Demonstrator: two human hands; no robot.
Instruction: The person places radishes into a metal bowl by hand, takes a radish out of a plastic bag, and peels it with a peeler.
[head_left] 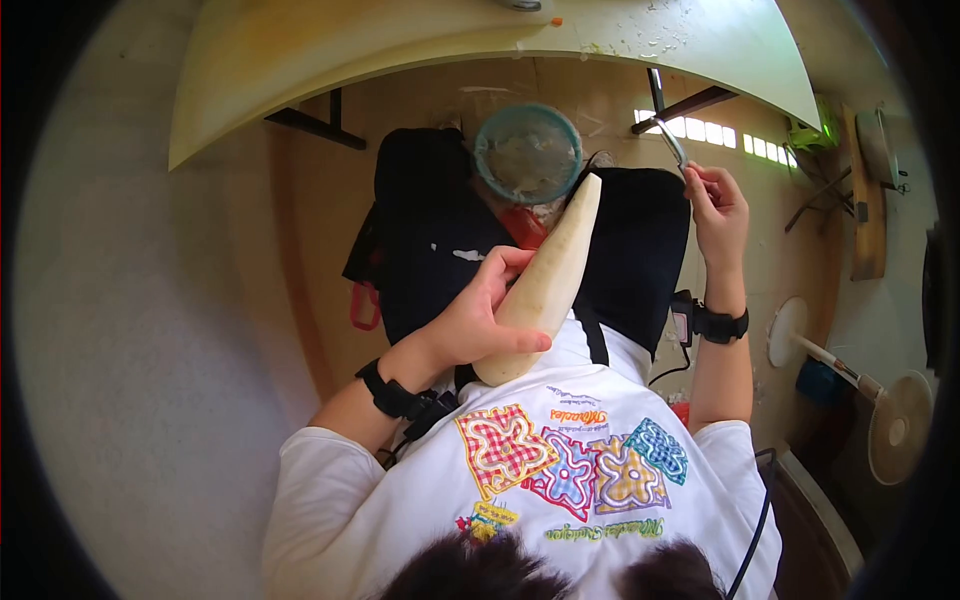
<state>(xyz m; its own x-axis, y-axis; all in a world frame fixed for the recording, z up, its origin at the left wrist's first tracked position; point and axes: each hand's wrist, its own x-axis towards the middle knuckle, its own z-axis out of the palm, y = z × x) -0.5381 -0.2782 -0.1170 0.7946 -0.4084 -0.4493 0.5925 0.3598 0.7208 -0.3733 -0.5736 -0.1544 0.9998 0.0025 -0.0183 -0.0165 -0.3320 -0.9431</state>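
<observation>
A long white daikon radish [550, 268] lies slanted over my lap, its narrow end pointing up and away between my knees. My left hand [490, 310] is wrapped around its thick lower part, with the thumb across the near side. Faint brownish patches show on its pale surface. Off to the right, above my knee, my right hand [718, 215] is closed on the end of a slim silver peeler [670, 143]. The peeler is apart from the radish; its blade is hard to make out.
A blue-rimmed bin [527, 110] with pale, unclear contents stands on the floor between my feet. Ahead is a table [400, 45] with small orange bits and wet spots. At the right are a white fan [900, 425] and a wooden board [868, 200].
</observation>
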